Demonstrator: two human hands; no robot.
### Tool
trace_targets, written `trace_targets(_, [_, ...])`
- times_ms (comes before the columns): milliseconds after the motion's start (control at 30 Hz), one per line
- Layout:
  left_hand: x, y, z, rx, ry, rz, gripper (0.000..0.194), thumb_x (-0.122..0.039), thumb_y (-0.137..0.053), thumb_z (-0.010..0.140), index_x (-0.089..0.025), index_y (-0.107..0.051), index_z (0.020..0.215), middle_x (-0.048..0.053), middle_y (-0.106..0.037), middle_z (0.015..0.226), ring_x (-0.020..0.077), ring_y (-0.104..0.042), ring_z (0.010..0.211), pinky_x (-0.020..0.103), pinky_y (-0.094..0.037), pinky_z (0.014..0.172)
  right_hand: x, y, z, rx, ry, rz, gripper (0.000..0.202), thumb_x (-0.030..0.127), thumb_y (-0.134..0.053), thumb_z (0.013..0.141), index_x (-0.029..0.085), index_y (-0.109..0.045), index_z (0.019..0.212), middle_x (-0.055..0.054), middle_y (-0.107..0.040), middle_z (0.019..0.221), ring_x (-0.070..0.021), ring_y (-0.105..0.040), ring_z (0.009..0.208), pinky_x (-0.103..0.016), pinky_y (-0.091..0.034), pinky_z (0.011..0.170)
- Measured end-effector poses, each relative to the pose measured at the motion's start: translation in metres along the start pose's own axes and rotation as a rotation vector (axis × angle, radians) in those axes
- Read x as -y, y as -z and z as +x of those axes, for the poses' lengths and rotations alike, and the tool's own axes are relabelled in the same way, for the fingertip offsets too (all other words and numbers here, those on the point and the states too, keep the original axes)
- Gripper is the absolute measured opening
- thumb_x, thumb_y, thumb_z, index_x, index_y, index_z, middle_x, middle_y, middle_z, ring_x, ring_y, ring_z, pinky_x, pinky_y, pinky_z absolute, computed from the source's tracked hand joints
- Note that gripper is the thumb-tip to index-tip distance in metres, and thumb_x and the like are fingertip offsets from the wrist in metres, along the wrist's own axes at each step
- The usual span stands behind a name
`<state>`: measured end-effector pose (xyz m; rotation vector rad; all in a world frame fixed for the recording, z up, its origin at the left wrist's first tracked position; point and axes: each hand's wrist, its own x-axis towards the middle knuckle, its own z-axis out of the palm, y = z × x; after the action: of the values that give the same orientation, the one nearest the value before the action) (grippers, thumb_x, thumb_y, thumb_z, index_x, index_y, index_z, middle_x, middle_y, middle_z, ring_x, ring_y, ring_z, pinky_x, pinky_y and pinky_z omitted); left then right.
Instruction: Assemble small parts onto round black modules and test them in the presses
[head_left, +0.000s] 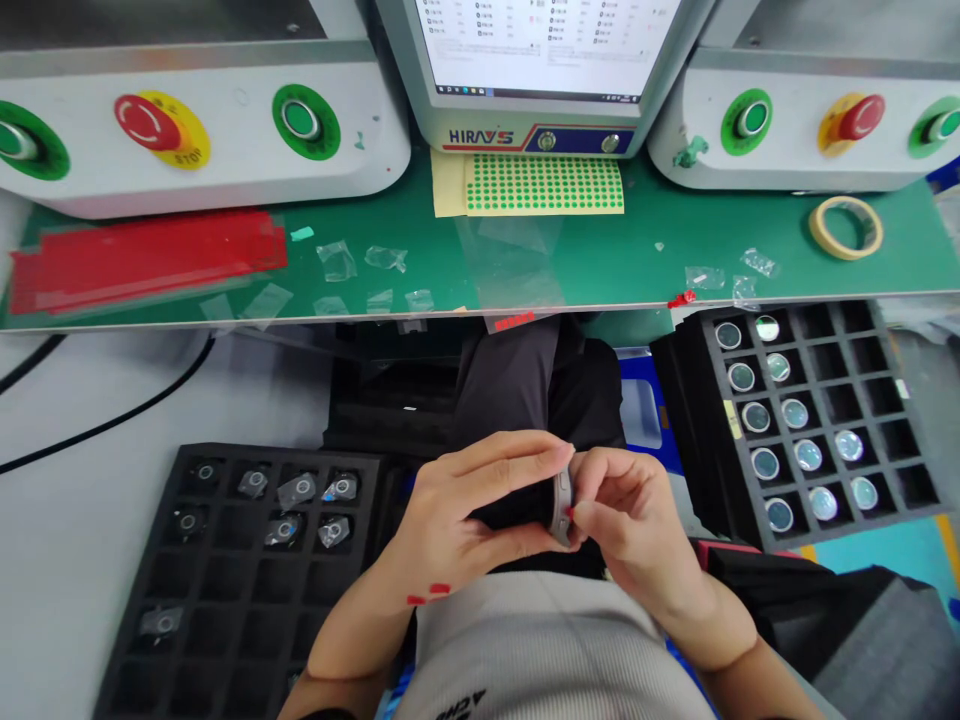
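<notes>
Between the thumb and fingers of my left hand (461, 510) is a grey smartwatch case (562, 505), gripped by its edges and turned side-on above my lap. My right hand (637, 515) meets it from the other side, thumb and forefinger pinched around a tiny red piece of tape (570, 513) against the case's side. Part of the case is hidden behind the right fingers. Two more red tape pieces (439, 589) stick to my left wrist.
A black foam tray (217, 580) at left holds several bagged round parts. Another foam tray (832, 400) at right holds round glassy discs. On the green bench (420, 275) lie red strips (150, 255), a green-dot sticker sheet (544, 185), clear film scraps and a tape roll (846, 228).
</notes>
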<state>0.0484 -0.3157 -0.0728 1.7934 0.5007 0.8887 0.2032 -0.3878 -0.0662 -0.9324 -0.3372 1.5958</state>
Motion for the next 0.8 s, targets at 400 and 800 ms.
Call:
trace_targets(400, [0.014,-0.005,0.001,-0.074,0.309,-0.696,0.048,-0.028,-0.073,0.086,-0.026,-0.062,0.132,0.01,-0.069,0.123,0.019,-0.069,0.1,0.025,-0.06,0.084,0.006,0.006,0.007,-0.019,0.181,0.005,0.025,0.029,-0.078,0.079,0.019,-0.056,0.071,0.006,-0.06,0.057,-0.0095,-0.062,0.05,-0.019,-0.046,0.051])
trace_targets(800, [0.027,-0.029,0.008,-0.294,0.573,-0.912,0.033,-0.047,-0.064,0.089,-0.014,-0.065,0.087,0.003,-0.063,0.081,0.0043,-0.049,0.048,0.011,-0.038,0.036,-0.024,0.012,0.022,-0.177,0.5,-0.32,0.004,0.023,-0.065,0.09,0.025,-0.063,0.092,-0.001,-0.064,0.1,-0.0135,-0.065,0.098,-0.026,-0.053,0.09])
